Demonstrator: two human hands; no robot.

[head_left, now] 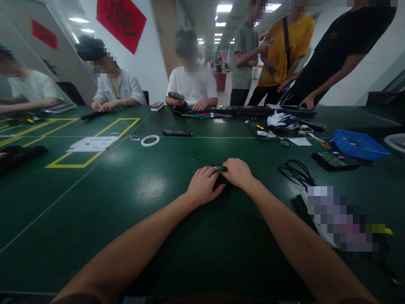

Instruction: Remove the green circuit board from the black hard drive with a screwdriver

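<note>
My left hand (205, 185) and my right hand (238, 172) meet over the middle of the green table (177, 236). Between them is a small green circuit board (219, 168) with dark parts around it, mostly covered by my fingers. The left fingers curl over its near left side, while the right fingers grip it from the right. Whether the board rests on the table or is lifted slightly, I cannot tell. Beyond my hands lie a dark screwdriver-like tool (177, 132) and a white tape roll (150, 140).
To the right are a coiled black cable (295, 172), a blue tray (360, 145), a larger circuit board (336, 159) and white-blue gloves (280, 119). Across the table, a person in white (193, 84) sits beside a power drill (176, 96). Papers (91, 144) lie at left.
</note>
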